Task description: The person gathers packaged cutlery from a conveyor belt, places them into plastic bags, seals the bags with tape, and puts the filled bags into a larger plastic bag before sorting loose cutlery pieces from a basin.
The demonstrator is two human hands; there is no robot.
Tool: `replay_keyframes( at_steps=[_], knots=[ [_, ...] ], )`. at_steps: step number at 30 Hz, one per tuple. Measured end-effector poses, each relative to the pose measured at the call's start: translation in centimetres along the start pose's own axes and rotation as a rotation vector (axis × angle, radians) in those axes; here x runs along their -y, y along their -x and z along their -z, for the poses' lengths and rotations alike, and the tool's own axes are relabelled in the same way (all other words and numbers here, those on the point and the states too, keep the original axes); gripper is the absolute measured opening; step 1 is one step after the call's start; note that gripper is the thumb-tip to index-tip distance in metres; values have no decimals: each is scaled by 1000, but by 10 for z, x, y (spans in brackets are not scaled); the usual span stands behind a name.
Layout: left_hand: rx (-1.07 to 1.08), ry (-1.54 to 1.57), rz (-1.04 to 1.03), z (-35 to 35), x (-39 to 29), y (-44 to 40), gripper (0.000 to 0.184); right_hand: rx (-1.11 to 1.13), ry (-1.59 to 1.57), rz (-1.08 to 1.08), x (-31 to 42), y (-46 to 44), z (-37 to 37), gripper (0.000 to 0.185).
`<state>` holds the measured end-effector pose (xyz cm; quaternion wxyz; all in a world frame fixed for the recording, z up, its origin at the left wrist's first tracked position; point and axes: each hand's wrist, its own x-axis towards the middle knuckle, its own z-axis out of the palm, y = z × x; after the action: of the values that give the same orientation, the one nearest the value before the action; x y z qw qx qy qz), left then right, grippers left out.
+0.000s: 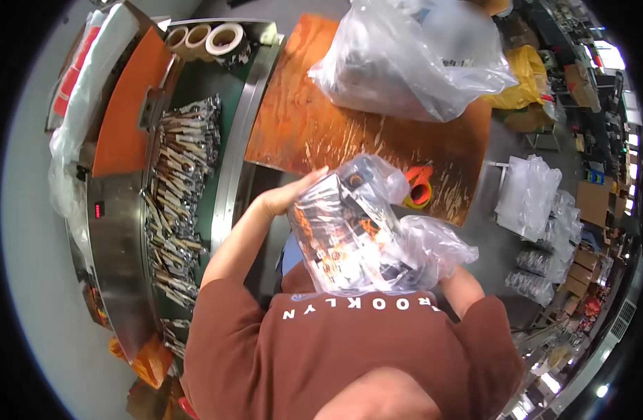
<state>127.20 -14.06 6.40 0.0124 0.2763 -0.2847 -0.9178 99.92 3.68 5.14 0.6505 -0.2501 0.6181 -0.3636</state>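
Observation:
A clear plastic bag (349, 238) with dark, orange-printed packs inside is held close against my chest, tilted. My left hand (293, 194) grips its upper left edge, fingers running along the side and partly out of sight behind it. At the bag's right end, loose crumpled plastic (437, 245) covers most of my right hand (453, 274); its fingers are hidden. Orange-handled scissors (419, 187) lie on the wooden board just beyond the bag.
The scuffed wooden board (293, 105) carries a large, filled clear bag (412, 63). To the left runs a green conveyor (227, 126) with many small wrapped items (185, 175) and tape rolls (225, 38). Plastic-wrapped stacks (528, 196) and cartons (593, 203) stand at right.

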Motion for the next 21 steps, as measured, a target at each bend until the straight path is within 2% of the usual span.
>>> replay_keyframes(
  at_steps=[2,4,5,7,8,9,10,11,12,13,14,17,19,20,21],
  knots=[
    [156,-27,27,-14,-24,-1,60,7,18,122,31,-8,-35,54],
    [311,-234,-150,-46,-69,-1,64,7,37,249,69,-13,-60,54],
    [247,-441,-245,-55,-87,-7,68,-2,38,308,89,-6,-69,54],
    [75,-657,-542,-87,-128,-10,64,-19,39,407,131,5,-71,54],
    [-195,-661,-663,-101,-146,-16,54,-34,38,458,152,13,-66,54],
    [-325,-662,-896,-122,-172,-13,43,-55,32,510,173,20,-59,54],
    [-559,-849,-1092,-131,-197,-17,37,-77,23,560,194,31,-48,54],
    [-697,-1028,-1212,-135,-225,-23,32,-105,18,608,214,36,-34,54],
    [-809,-1239,-1355,-144,-253,-28,35,-143,12,656,234,49,-21,54],
    [-874,-1419,-1385,-148,-277,-45,37,-172,0,695,252,52,-3,54],
    [-945,-1599,-1408,-153,-304,-64,40,-202,-6,732,268,62,11,54],
    [-973,-1979,-856,-170,-374,-143,51,-290,-40,817,312,66,65,54],
    [-901,-2020,-674,-163,-413,-210,57,-342,-63,864,342,57,102,54],
    [-892,-1998,-624,-156,-424,-245,54,-364,-72,877,353,48,119,54],
    [-957,-2033,-566,-153,-425,-273,59,-381,-87,884,366,39,139,54]
  ],
)
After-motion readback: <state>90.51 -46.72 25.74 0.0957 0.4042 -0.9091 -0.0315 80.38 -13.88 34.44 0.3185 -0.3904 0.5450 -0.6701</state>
